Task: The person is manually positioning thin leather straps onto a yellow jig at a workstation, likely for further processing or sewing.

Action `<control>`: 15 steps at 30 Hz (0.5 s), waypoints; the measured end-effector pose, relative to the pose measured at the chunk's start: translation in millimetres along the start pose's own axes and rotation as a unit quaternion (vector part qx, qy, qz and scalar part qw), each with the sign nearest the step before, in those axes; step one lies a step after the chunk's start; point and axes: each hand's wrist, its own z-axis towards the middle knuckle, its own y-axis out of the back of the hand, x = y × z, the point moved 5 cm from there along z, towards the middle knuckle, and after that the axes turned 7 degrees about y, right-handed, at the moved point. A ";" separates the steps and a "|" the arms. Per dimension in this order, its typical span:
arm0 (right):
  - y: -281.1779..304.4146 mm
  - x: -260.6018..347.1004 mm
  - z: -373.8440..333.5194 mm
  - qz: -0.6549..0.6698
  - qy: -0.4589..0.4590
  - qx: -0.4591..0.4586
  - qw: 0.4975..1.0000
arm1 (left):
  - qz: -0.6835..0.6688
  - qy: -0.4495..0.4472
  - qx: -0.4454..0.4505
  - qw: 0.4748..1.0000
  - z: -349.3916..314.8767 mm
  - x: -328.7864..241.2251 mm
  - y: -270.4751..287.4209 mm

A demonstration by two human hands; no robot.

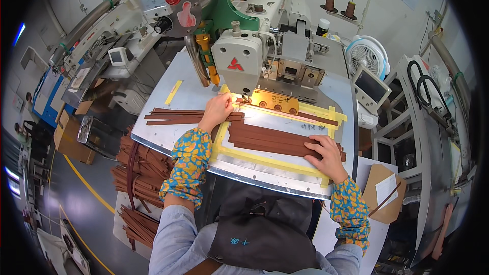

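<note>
The left hand (218,109) is curled nearly closed beside the machine's needle; whether it pinches a strip cannot be told. The right hand (326,157) is loosely open, thumb and fingers apart, resting on the right end of a flat stack of brown fabric-like strips (270,140). The stack lies toward the near edge of the pale metal counter (165,137), its right end near the right edge. Just beyond it, another long brown strip (316,118) lies along a brass-coloured plate (277,103) below the white sewing-machine head (238,61). More loose brown strips (170,117) lie toward the left edge.

The left fingers could be pricked if the needle ran with them so close; a sideways push from the right hand could fan the stack askew.

Left of the counter, brown strip bundles (140,175) are piled. Farther left stands a brown cardboard box (69,140), its inside hidden. Behind the machine, a dark bottle with a white cap (322,28) has contents that cannot be told.
</note>
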 end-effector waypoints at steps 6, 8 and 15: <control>0.3 0.1 -0.3 0.000 -0.004 0.000 1.000 | -0.012 -0.009 -0.008 1.000 1.0 1.3 -1.3; -0.1 0.1 -0.6 -0.002 -0.004 -0.002 1.000 | -0.010 -0.007 -0.007 1.000 0.8 0.7 -1.7; -0.3 0.0 -1.2 -0.001 -0.005 0.000 1.000 | -0.004 0.002 0.009 1.000 0.1 -3.6 -0.6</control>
